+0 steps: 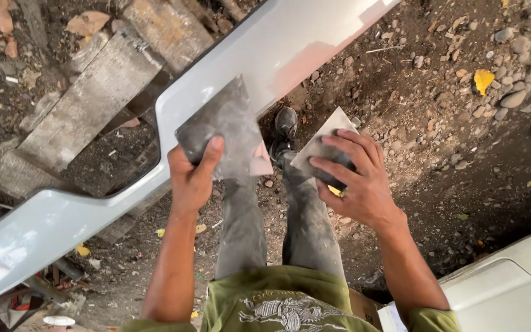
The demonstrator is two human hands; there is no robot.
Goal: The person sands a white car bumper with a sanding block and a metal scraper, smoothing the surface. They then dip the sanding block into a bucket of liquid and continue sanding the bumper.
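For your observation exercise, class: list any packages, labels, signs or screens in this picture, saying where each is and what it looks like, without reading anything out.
No signs or screens show.
Brown cardboard box: bottom edge, beside the right forearm, only a corner visible.
White sheet, perhaps a label: bottom edge, right of the box; too little shows to tell.
Printed emblem: pale design on the green shirt, bottom centre.

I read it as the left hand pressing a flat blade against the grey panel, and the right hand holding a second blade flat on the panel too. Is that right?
Not quite. In the head view the left hand does press a blade against the panel, but the right hand holds the second blade off the panel, over the dirt ground beside it.
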